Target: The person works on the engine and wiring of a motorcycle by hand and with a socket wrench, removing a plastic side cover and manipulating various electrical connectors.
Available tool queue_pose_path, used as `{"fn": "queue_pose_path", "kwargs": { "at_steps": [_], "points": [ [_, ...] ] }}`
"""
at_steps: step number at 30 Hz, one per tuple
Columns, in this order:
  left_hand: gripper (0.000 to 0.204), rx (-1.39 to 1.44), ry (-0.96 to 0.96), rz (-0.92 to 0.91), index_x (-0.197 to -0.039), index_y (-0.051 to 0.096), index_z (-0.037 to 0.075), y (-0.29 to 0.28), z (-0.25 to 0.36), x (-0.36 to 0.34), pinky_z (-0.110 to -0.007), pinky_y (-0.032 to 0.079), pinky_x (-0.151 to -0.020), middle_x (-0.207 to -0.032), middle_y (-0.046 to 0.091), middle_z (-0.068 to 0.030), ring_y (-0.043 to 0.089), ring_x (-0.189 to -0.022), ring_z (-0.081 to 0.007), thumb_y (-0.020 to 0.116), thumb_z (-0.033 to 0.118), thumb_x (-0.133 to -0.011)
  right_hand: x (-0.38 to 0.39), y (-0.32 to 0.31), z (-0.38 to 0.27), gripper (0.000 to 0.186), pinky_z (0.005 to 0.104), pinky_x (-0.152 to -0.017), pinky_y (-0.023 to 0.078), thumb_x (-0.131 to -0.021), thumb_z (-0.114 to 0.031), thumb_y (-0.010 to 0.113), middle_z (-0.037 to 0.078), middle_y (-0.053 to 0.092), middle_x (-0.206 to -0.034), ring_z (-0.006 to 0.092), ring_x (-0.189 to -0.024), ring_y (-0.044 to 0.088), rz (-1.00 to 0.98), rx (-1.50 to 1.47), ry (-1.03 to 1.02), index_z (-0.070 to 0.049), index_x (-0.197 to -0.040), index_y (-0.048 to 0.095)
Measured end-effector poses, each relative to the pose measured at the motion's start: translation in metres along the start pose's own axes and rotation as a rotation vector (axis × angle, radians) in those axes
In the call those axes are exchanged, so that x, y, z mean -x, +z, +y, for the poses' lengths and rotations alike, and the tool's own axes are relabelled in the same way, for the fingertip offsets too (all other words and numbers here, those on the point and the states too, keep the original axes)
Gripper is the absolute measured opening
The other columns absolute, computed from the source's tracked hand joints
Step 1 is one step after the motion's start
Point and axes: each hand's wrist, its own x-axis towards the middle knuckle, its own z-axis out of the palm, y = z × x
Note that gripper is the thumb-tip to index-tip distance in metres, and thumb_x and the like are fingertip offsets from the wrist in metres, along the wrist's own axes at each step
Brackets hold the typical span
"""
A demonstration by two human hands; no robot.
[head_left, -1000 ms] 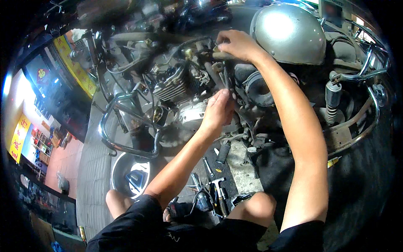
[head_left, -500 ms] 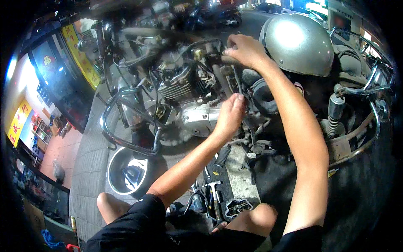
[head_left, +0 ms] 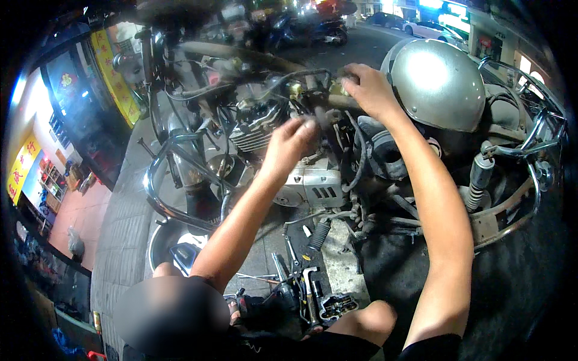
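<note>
**Motorcycle [head_left: 337,132] stands broadside, within reach of both arms**

The motorcycle is right ahead, side-on, presumably so its exposed engine [head_left: 253,135] can be reached squarely. Its long axis runs left to right, front pointing left, rear shock absorber [head_left: 480,174] to the right. A silver helmet [head_left: 442,84] sits on top toward the rear, probably just parked out of the way. A metal basin [head_left: 158,240] is low on the left, perhaps for keeping parts together. The right hand [head_left: 370,90] is up at the frame tube [head_left: 343,102], maybe bracing; its fingers bend toward the thumb, and I can't tell whether they pinch anything. The left hand [head_left: 295,138] is before the engine, blurred, fingers curled together, any grip hidden. A hammer [head_left: 310,295] and a spanner [head_left: 291,249] lie below, likely for easy picking-up.
</note>
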Motion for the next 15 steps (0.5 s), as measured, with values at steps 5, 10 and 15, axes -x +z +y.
{"fn": "queue_pose_path", "kwargs": {
  "at_steps": [5, 10, 15],
  "points": [
    [0.038, 0.187, 0.077, 0.066, -0.129, 0.055, -0.002, -0.004, -0.005, -0.041, -0.032, 0.047, -0.093, -0.119, 0.064, -0.0083, 0.059, -0.106, -0.0152, 0.062, 0.02, -0.099, -0.001, 0.0, -0.014, 0.04, 0.0466, -0.088, 0.053, -0.087, -0.042, 0.068, 0.011, 0.066, -0.111, 0.0361, -0.104, 0.065, -0.109, 0.3, -0.029, -0.014, -0.116, 0.07],
    [0.035, 0.306, 0.313, 0.119, -0.128, 0.055, -0.003, 0.001, -0.025, -0.055, -0.031, 0.048, -0.092, -0.118, 0.065, -0.0094, 0.06, -0.104, -0.0167, 0.062, 0.013, -0.097, -0.003, -0.008, -0.008, 0.033, 0.0443, -0.083, 0.05, -0.088, -0.034, 0.071, 0.014, 0.066, -0.101, 0.0342, -0.095, 0.064, -0.113, -0.057, 0.096, -0.008, -0.107, 0.07],
    [0.042, 0.267, 0.2, 0.072, -0.128, 0.055, -0.004, 0.0, -0.044, -0.047, -0.032, 0.046, -0.094, -0.117, 0.065, -0.0104, 0.059, -0.106, -0.0165, 0.065, 0.021, -0.096, 0.001, -0.016, -0.006, 0.03, 0.0368, -0.09, 0.049, -0.091, -0.026, 0.07, 0.017, 0.068, -0.114, 0.0246, -0.103, 0.065, -0.163, -0.296, 0.203, -0.003, -0.11, 0.067]
  ]
}}
